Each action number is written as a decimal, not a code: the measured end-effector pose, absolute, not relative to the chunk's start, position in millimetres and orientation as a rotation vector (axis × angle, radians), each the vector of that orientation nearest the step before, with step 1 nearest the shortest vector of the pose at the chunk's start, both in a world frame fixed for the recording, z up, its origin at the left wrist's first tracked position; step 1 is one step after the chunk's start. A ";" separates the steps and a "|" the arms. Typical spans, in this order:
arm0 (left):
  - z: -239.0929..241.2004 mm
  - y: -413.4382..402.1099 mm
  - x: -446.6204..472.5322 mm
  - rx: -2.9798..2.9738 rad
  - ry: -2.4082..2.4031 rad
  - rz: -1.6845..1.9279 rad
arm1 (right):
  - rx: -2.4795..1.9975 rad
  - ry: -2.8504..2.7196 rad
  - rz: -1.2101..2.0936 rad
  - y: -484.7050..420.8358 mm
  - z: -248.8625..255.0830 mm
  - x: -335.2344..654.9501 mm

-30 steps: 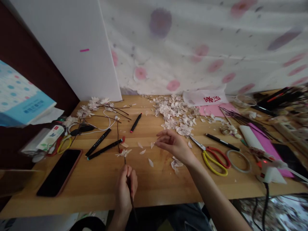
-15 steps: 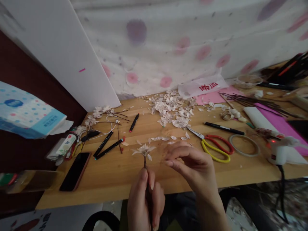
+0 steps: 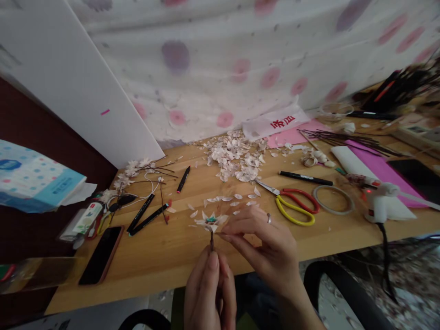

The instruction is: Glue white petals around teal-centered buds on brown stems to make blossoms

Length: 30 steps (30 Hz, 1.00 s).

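My left hand (image 3: 210, 291) is wrapped round the thin brown stem of a handmade flower (image 3: 219, 222), which stands upright above the table's front part. The flower has pale pointed petals and a green centre. At its right side my right hand (image 3: 266, 245), with a ring on one finger, is pinched with the fingertips by the flower's base. Whatever lies between those fingertips is too small to make out. Loose petals (image 3: 227, 199) lie in a rough row just behind the flower, and a larger petal heap (image 3: 233, 156) spreads farther back.
Scissors (image 3: 297, 211) with red and yellow handles lie right of my right hand, beside a roll of tape (image 3: 332, 200). A lit glue gun (image 3: 375, 201) stands at the right edge. On the left are a phone (image 3: 101, 256), black markers (image 3: 148, 220) and flowering twigs (image 3: 134, 172).
My right hand has moved left and down to the flower's base. The flower is tilted more toward me, showing its green centre. The whole view has shifted slightly.
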<state>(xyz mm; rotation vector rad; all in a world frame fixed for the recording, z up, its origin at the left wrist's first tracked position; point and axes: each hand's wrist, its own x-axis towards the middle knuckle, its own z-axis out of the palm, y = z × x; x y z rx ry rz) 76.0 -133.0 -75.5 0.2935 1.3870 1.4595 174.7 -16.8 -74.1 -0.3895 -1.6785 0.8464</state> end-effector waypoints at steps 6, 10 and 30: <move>-64.3 -127.1 82.0 0.214 1.418 1.407 | -0.411 -1.664 0.832 -18.0 -75.9 174.5; -62.5 -124.6 83.3 0.204 1.412 1.417 | -0.442 -1.665 0.818 -18.5 -77.2 174.1; -91.1 -127.6 74.2 0.346 1.325 1.470 | -0.546 -1.739 0.658 -18.1 -79.6 170.0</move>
